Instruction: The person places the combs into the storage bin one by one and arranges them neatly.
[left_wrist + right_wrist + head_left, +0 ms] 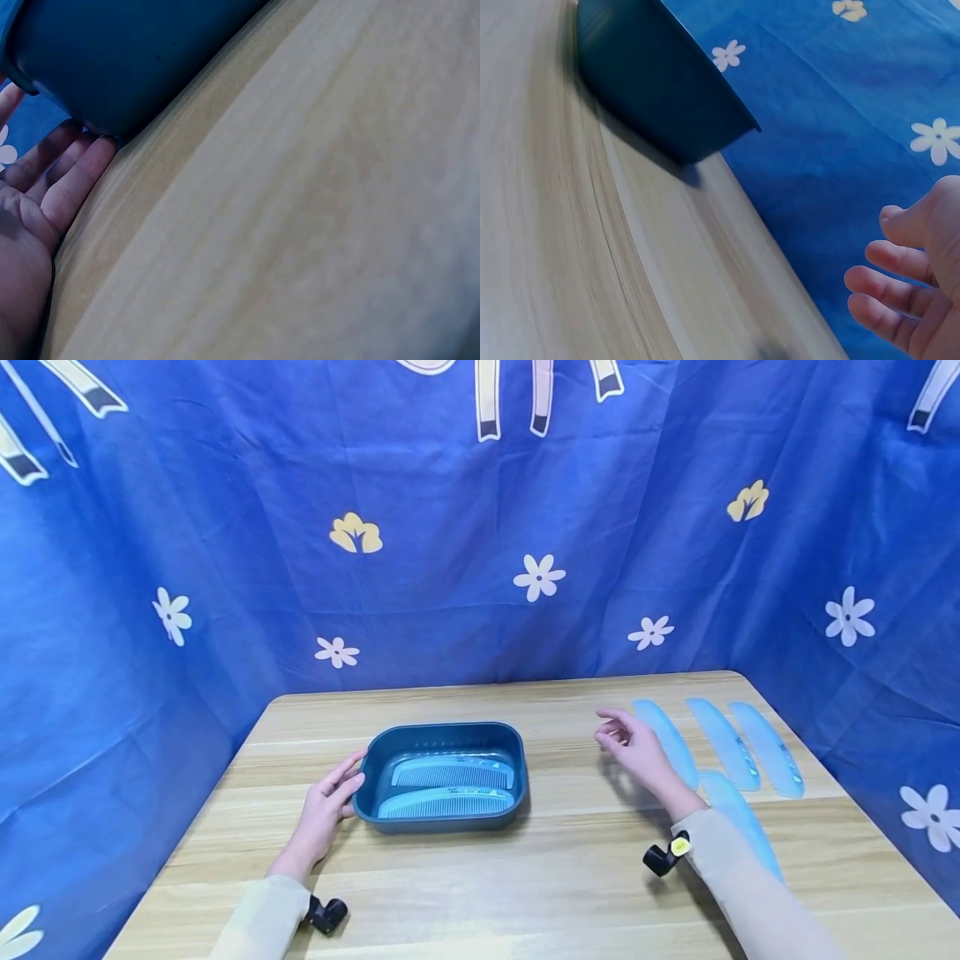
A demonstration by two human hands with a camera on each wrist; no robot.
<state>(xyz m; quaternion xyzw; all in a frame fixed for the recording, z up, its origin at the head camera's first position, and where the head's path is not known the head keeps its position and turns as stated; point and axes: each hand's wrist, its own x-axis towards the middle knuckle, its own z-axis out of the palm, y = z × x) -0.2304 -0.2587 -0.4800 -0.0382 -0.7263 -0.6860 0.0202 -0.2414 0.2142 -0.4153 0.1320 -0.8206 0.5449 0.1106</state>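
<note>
A dark teal plastic basin [442, 824] stands left of centre on the table. Inside it lie two light-blue combs, a rear comb [453, 772] and a front comb [446, 802], teeth towards me. My left hand [324, 810] rests against the basin's left end, thumb at the rim; in the left wrist view its fingers [79, 176] touch the lower outer wall. My right hand [633, 747] hovers above the table right of the basin, fingers loosely bent and holding nothing. Near it lie a comb [666, 739] and another comb [738, 818], partly behind the right forearm.
Two more light-blue combs, one comb [722, 743] and the outermost comb [767, 750], lie towards the table's right edge. The wooden table [480, 893] meets a blue patterned curtain [450, 610] at its back and sides. Each wrist carries a small black camera [327, 915].
</note>
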